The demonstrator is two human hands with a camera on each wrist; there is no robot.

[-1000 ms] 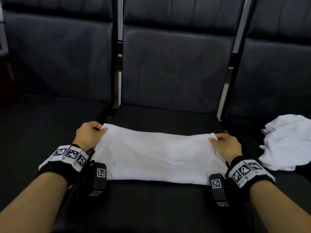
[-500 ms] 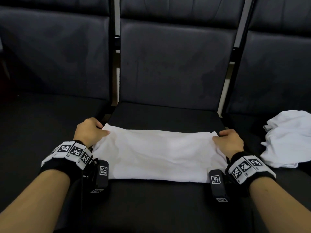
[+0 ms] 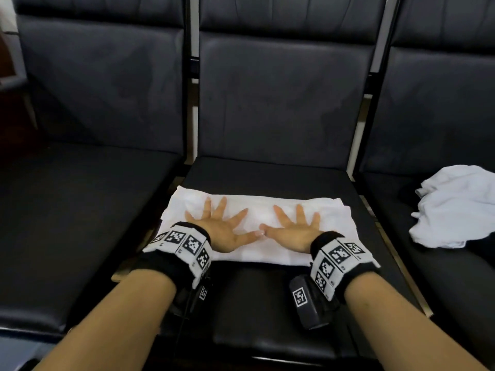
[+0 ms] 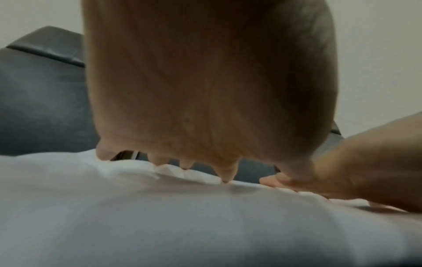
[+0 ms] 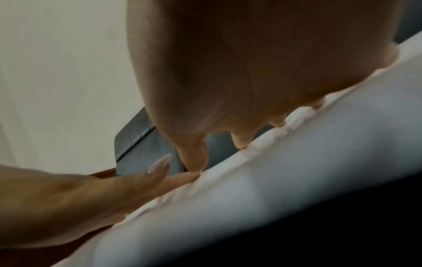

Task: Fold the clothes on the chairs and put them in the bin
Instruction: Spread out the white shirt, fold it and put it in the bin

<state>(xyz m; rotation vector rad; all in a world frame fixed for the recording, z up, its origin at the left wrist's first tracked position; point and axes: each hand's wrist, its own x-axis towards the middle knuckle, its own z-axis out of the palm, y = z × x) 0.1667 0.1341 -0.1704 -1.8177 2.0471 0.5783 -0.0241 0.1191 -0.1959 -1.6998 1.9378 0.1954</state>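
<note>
Pressing left hand (image 3: 222,231) and right hand (image 3: 292,231) flat on folded white garment (image 3: 249,210)

Both forearms reach forward side by side, each wrist wrapped in a black band with black-and-white marker squares. The left hand (image 3: 223,228) lies palm down with fingers spread straight. The right hand (image 3: 293,228) mirrors it just beside, flat and splayed. Their thumb tips touch between the two palms.
</note>
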